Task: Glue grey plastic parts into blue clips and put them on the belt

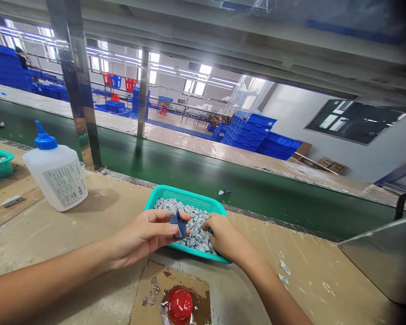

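My left hand (152,232) pinches a small dark blue and light grey plastic part (179,225) between thumb and fingers, above the left side of a turquoise basket (151,195). Many small grey plastic pieces (198,217) fill the basket. At its right side, my right hand (221,232) reaches in with bent fingers among the pieces. Its fingertips are partly hidden, so what they hold does not show. Just below the basket, a shiny red dome-shaped object (180,304) sits on a wet, stained cardboard piece (149,277).
A white bottle with blue nozzle (59,176) stands left, near another turquoise basket (2,171). Loose grey pieces (284,268) lie on the right. Behind runs a green conveyor belt (189,169) carrying a small dark part (225,192). Metal posts (75,81) rise beside it.
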The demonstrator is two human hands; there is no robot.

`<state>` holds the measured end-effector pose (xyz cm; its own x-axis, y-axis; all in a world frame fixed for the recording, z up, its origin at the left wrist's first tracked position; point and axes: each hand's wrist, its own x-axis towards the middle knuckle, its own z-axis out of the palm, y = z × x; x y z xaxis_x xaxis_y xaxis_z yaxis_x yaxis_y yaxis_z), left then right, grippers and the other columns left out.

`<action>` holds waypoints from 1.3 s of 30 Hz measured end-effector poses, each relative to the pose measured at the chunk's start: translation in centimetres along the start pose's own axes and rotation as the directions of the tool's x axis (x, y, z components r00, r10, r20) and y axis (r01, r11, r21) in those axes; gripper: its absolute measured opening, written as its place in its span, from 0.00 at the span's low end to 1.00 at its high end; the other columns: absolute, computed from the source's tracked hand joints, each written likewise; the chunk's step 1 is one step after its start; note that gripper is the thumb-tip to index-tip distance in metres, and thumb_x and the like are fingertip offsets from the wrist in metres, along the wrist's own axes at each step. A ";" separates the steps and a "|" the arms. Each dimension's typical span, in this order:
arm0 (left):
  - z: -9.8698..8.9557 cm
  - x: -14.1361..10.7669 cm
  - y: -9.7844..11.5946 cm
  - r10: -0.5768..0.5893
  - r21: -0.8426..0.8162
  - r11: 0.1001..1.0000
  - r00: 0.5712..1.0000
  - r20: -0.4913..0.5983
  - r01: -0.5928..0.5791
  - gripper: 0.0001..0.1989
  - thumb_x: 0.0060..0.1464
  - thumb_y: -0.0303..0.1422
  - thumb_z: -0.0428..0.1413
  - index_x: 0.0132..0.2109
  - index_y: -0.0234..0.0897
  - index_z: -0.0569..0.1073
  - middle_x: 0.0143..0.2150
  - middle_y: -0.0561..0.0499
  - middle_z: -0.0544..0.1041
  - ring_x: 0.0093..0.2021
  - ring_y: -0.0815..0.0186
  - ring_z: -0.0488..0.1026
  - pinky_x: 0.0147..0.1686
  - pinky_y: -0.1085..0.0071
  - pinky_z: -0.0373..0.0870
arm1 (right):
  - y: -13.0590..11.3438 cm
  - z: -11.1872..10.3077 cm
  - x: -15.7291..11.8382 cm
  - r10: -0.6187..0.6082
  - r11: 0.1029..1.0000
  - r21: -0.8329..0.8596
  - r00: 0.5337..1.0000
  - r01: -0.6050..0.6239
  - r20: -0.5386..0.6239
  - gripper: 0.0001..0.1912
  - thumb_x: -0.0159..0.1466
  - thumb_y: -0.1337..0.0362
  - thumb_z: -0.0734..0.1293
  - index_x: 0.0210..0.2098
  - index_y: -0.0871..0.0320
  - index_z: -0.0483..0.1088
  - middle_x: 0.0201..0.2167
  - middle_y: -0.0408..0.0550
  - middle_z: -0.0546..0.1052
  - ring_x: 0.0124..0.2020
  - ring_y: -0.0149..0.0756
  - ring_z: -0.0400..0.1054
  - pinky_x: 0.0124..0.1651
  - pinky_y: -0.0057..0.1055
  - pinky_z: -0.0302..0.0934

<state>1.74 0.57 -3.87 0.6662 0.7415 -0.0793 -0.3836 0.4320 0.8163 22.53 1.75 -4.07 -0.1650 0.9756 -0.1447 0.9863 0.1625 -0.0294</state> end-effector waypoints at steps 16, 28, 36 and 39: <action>-11.3 15.4 7.7 0.497 0.936 -0.160 0.845 -0.200 0.315 0.23 0.46 0.32 0.54 0.50 0.29 0.65 0.52 0.37 0.64 0.50 0.52 0.63 0.48 0.60 0.60 | 1.3 0.4 -1.0 -0.101 0.986 0.131 0.993 0.107 -0.055 0.18 0.47 0.85 0.62 0.27 0.59 0.74 0.27 0.48 0.74 0.30 0.36 0.67 0.29 0.24 0.55; 1.1 24.7 2.4 0.035 0.920 -0.369 0.987 0.160 -0.136 0.22 0.55 0.31 0.49 0.56 0.37 0.57 0.51 0.45 0.64 0.48 0.61 0.64 0.46 0.58 0.64 | 1.3 -0.3 -4.9 -0.115 0.884 0.350 0.870 0.310 -0.480 0.10 0.58 0.76 0.60 0.31 0.59 0.71 0.31 0.46 0.67 0.32 0.30 0.64 0.33 0.24 0.60; 0.4 25.6 -0.1 0.002 0.946 -0.323 1.000 0.020 -0.018 0.14 0.54 0.33 0.51 0.46 0.33 0.66 0.49 0.45 0.66 0.47 0.62 0.65 0.45 0.59 0.65 | 3.4 2.5 -8.9 0.116 0.681 0.650 0.827 0.337 -0.551 0.06 0.58 0.68 0.63 0.30 0.59 0.73 0.28 0.49 0.72 0.30 0.34 0.68 0.30 0.25 0.65; -1.5 24.3 1.3 0.074 0.976 -0.216 0.997 -0.005 0.021 0.13 0.54 0.33 0.51 0.46 0.32 0.67 0.47 0.45 0.67 0.46 0.62 0.66 0.44 0.59 0.65 | 4.1 3.4 -9.0 0.163 0.644 0.707 0.851 0.292 -0.500 0.06 0.57 0.64 0.65 0.30 0.59 0.73 0.31 0.50 0.73 0.31 0.35 0.69 0.31 0.23 0.68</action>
<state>16.51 19.95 -5.54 0.6324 0.7743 -0.0215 0.7214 -0.5787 0.3804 28.03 -6.84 -6.22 0.0230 0.9301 0.3666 0.5833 0.2853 -0.7605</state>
